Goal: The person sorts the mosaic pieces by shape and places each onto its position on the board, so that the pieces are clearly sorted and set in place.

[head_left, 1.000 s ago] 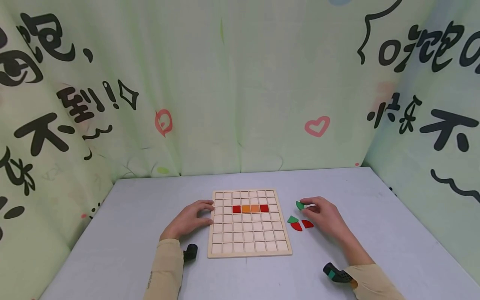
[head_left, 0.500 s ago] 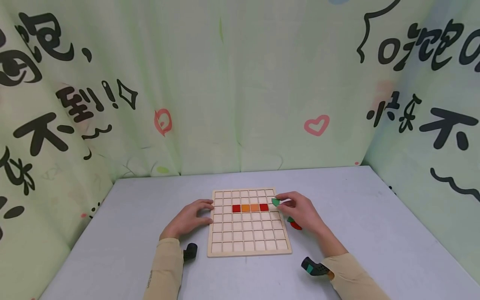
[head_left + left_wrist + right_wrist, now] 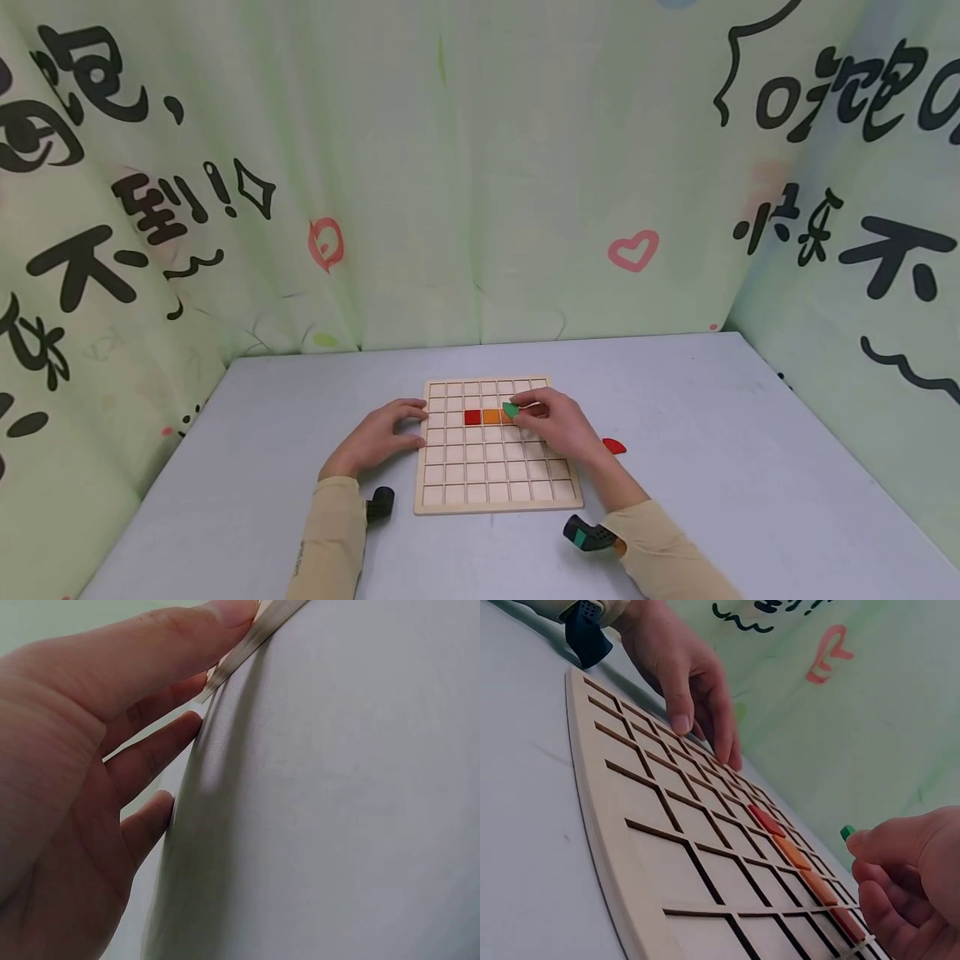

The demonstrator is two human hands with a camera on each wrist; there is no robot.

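A wooden grid board lies flat on the table. My left hand rests at its left edge, its thumb and fingertips touching the frame. Above the board my right hand pinches a small green piece with one rounded side between thumb and fingers. Below the hand, a row of square tiles sits in the cells: a red tile at the left, then an orange tile. The right wrist view also shows a second orange tile and a red tile at the row's end.
To the right of the board a red rounded piece lies on the white table. My right forearm covers the spot beside it. A printed curtain stands behind the table.
My right hand has carried the green piece leftward from the table's right side to over the row of tiles. The left hand has stayed at the board's edge.
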